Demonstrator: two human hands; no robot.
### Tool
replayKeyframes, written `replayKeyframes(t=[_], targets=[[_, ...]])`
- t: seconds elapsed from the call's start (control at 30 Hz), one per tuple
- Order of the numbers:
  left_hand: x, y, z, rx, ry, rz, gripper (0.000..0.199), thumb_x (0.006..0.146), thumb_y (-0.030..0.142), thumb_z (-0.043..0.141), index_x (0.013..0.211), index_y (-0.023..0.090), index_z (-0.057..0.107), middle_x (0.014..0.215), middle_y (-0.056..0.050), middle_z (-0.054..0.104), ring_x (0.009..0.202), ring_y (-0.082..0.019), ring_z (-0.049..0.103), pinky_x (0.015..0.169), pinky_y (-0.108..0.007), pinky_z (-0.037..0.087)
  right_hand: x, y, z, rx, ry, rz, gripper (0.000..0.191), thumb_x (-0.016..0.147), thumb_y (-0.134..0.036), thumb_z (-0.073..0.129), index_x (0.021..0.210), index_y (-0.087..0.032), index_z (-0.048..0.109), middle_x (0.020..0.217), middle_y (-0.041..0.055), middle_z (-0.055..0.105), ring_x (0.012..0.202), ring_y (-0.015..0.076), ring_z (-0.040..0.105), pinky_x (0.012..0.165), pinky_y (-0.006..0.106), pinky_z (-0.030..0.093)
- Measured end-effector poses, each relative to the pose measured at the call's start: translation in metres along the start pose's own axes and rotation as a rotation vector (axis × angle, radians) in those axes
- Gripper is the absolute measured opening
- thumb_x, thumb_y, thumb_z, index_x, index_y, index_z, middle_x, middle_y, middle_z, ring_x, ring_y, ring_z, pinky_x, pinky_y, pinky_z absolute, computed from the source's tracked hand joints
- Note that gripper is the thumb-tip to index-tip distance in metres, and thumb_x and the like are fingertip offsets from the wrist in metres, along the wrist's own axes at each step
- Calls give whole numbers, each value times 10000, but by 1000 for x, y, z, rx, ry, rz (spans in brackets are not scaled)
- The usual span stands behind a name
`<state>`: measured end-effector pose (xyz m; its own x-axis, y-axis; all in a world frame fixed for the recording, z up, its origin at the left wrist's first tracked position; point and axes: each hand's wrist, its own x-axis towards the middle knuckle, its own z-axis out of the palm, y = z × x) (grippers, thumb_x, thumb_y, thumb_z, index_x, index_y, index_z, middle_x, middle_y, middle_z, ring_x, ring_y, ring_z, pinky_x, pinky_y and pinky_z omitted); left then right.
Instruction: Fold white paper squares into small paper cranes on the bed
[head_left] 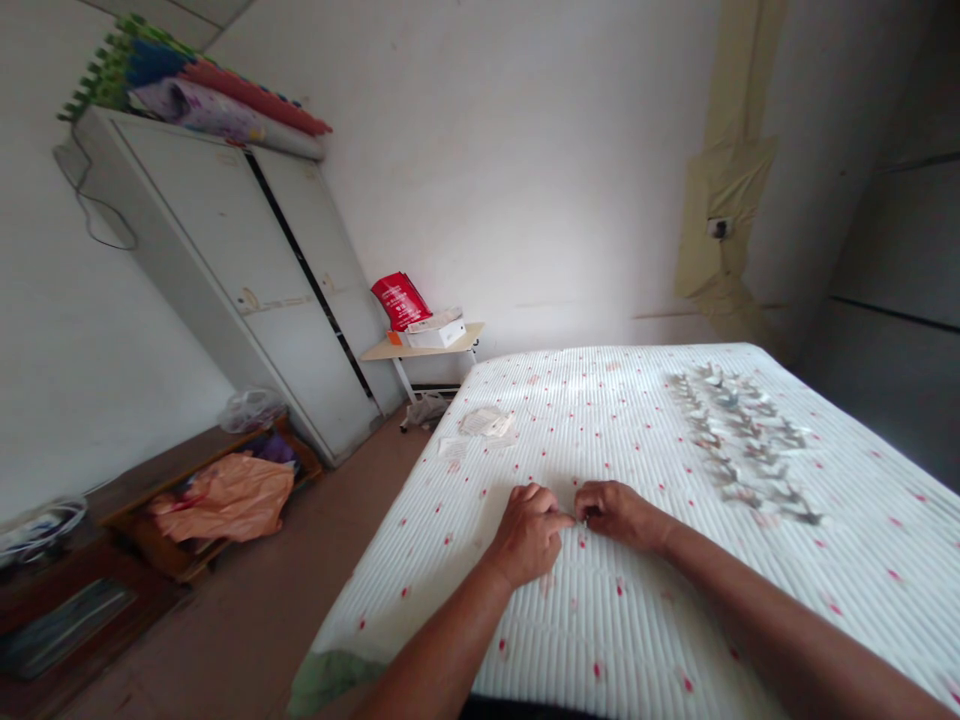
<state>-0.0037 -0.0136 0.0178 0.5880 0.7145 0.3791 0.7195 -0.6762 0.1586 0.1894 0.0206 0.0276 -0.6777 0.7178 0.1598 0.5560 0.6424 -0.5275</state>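
My left hand and my right hand are close together over the white mattress with red dots. Both hands have curled fingers, and the left index finger points toward the right fingertips. Something small and pale shows between the fingertips, too small to name. Rows of small folded grey pieces, shaped like birds, stand on the mattress at the right. Thin pale paper sheets lie beyond my left hand.
A small table bears a red bag and a white box. A grey cabinet stands at the left, with rolled mats on top. An orange plastic bag lies on low wooden furniture.
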Motion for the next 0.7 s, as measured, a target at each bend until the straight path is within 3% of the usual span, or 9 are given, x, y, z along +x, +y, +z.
replayKeyframes(t=[0.33,0.47,0.7], targets=[[1,-1,1,14,-21,-20,351,711,90,484,942,291,656,804,-26,488,851,-172,411,761,-321,318,8,-11,1,-182,-78,12,224,638,-28,439,673,-165,613,689,20,591,680,131,532,623,210,362],[1,0,0,13,-12,-18,355,702,82,493,938,291,656,807,-21,495,847,-166,417,763,-318,316,1,-7,-1,17,-24,-21,225,629,-28,436,703,-162,600,710,5,575,667,113,518,616,197,367],[2,1,2,-23,19,-37,299,703,94,509,881,274,668,808,-16,532,856,-159,440,783,-318,306,-15,3,3,277,111,69,299,673,-107,473,956,-159,555,690,-17,528,597,100,465,556,195,373]])
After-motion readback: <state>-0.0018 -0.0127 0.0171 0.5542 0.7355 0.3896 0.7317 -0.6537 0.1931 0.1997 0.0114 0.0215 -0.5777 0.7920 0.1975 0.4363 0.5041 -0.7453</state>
